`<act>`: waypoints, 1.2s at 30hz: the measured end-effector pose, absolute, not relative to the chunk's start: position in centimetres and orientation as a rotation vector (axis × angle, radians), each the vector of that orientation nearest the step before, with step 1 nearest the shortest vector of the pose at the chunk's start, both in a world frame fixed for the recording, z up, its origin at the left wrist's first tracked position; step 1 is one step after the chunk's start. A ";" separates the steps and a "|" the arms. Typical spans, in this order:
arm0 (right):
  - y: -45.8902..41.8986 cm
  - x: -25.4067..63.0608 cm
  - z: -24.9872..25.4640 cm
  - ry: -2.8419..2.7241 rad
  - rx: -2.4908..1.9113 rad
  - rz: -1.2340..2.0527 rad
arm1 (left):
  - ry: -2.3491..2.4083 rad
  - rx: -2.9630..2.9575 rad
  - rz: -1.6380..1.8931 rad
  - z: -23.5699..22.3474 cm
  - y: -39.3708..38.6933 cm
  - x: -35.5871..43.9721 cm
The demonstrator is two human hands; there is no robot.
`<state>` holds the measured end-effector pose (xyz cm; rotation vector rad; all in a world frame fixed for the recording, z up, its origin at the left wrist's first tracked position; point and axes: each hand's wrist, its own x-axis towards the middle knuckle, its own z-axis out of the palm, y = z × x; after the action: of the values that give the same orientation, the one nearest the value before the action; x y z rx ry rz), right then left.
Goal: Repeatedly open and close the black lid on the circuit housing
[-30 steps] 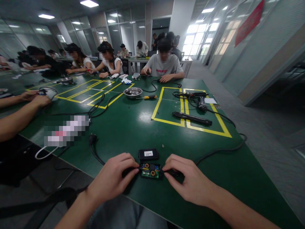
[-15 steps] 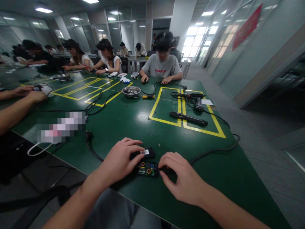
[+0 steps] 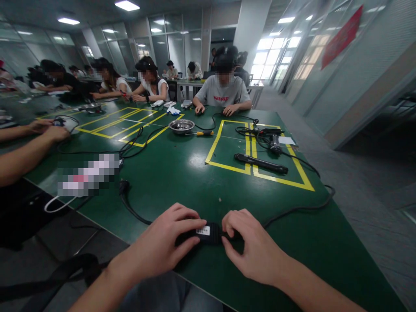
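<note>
A small black plastic cover (image 3: 208,232) with a white label lies level over the spot of the circuit board, which it hides. My left hand (image 3: 173,236) grips the cover's left part between thumb and fingers. At its right end my right hand (image 3: 248,242) is closed, thumb and fingertips pinching the black cable (image 3: 224,234) where it meets the case. Most of the cable under the right palm is out of sight. Another black cable (image 3: 136,215) with a plug runs out from beneath my left hand.
Beyond my hands stand a metal bowl (image 3: 181,126) and a yellow-handled screwdriver (image 3: 204,133). A black tube-like part (image 3: 261,164) lies across yellow tape to the right. A pixelated whitish object (image 3: 94,175) is at left. Co-workers sit around the green table (image 3: 182,182).
My left hand has brought the black cover down and toward me, onto the circuit board, which was exposed before. My right hand has stayed at the cable.
</note>
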<state>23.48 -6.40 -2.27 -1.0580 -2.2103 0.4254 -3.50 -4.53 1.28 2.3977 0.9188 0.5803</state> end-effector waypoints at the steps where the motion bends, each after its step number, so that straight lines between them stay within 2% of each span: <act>1: -6.4 23.5 -2.3 -2.210 -1.055 0.432 | 0.925 2.403 0.574 1.1 -4.6 -3.5; 9: -6.5 23.5 -2.4 -2.220 -1.076 0.466 | 0.908 2.416 0.684 -0.3 -4.8 -3.6; 14: -6.6 23.6 -2.2 -2.246 -1.122 0.444 | 0.875 2.409 0.891 -1.1 -4.7 -4.2; 18: -6.7 23.7 -2.1 -2.247 -1.154 0.431 | 1.103 2.389 0.996 -1.8 -4.0 -4.0; 24: -6.7 23.4 -2.4 -2.247 -1.180 0.434 | 1.418 2.341 0.847 -2.2 -2.3 -2.9; 30: -6.5 23.2 -2.8 -2.274 -1.189 0.446 | 1.200 2.488 0.968 -1.4 -3.8 -4.3; 36: -6.5 23.3 -3.4 -2.296 -1.165 0.366 | 1.098 2.535 0.712 -1.4 -4.8 -5.3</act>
<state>23.27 -6.51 -3.42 -1.1648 -2.2956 0.3660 -5.25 -4.78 -1.38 2.5354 1.0977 0.7125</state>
